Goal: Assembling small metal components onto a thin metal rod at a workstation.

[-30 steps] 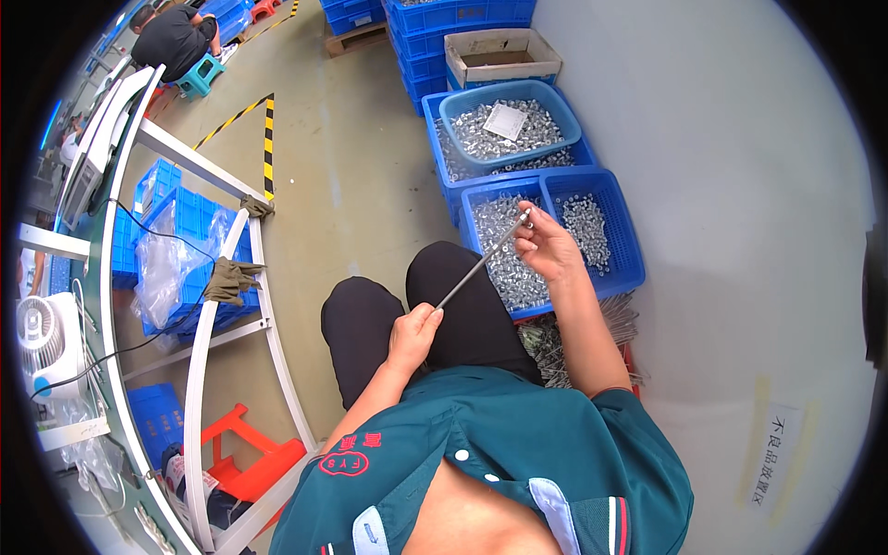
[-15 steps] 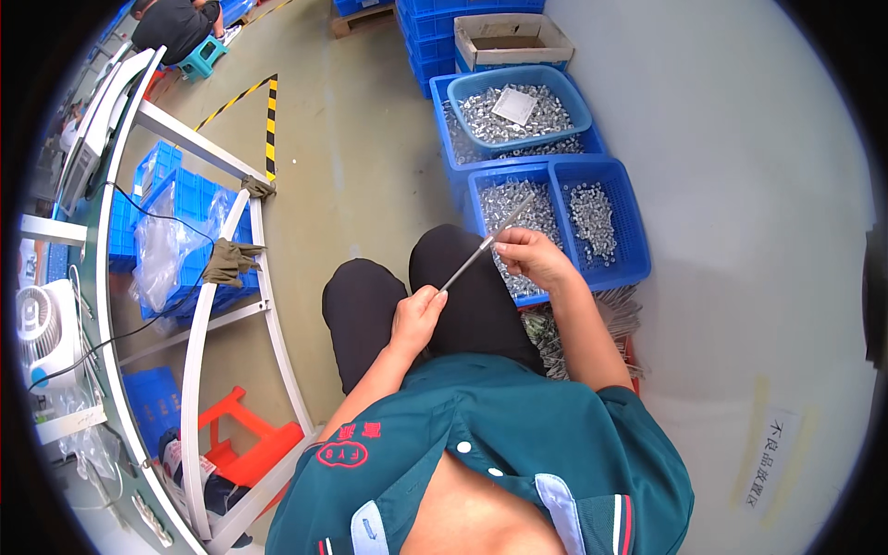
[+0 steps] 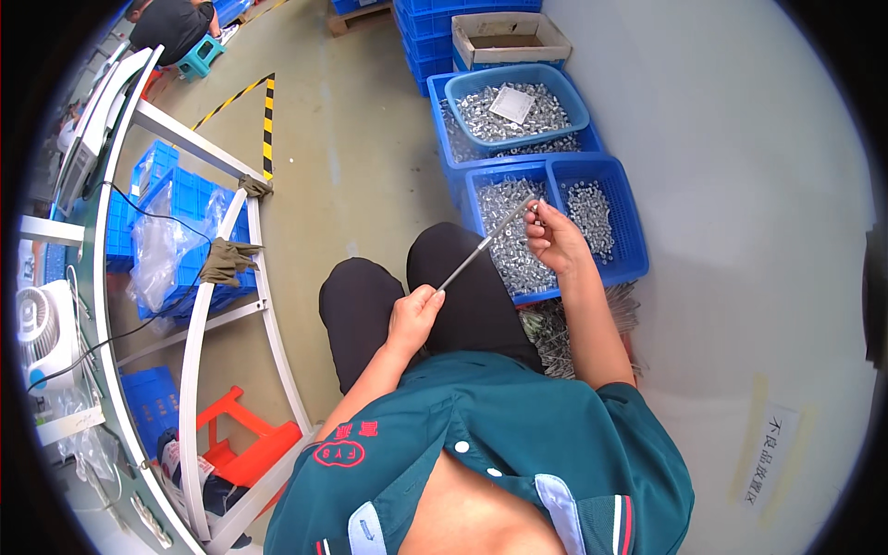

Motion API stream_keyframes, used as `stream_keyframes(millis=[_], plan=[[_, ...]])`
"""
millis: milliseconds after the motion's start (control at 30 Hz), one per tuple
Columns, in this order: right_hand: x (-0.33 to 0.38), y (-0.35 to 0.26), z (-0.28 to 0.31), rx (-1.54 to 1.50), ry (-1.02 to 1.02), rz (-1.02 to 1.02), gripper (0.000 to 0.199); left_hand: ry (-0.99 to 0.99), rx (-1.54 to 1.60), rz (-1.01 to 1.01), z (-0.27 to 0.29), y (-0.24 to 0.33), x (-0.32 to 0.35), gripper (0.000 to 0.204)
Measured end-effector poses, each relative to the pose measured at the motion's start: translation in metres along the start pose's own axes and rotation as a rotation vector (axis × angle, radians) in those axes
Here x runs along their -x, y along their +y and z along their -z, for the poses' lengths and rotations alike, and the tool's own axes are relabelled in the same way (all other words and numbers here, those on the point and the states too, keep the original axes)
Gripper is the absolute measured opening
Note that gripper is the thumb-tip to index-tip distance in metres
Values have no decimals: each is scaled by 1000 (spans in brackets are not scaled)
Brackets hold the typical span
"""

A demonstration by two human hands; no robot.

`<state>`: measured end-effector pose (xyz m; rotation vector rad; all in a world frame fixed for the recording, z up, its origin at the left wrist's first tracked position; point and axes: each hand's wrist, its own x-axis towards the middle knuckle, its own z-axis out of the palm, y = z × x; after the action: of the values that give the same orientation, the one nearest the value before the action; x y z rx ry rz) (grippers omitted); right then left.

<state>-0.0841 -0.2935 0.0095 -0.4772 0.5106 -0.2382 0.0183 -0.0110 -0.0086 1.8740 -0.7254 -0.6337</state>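
Note:
My left hand grips the lower end of a thin metal rod above my lap. The rod slants up to the right. My right hand pinches its upper tip, where a small metal piece seems to sit between the fingers. Just beyond the right hand stands a blue divided bin with small silver metal parts in both compartments.
A round blue basin of metal parts rests on a further blue bin, with a cardboard box and stacked blue crates behind. A white frame workbench curves along the left, with blue crates, a fan and an orange stool beneath. Another person sits far back left.
The view has shifted a little. Both hands keep hold of the rod; the right hand has stayed at its upper tip above the bin.

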Motion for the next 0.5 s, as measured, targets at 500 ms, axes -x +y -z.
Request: stream_keyframes(millis=[500], plan=[[2, -14, -24, 78, 14, 73, 20, -1, -26, -23, 0, 4, 1, 24]])
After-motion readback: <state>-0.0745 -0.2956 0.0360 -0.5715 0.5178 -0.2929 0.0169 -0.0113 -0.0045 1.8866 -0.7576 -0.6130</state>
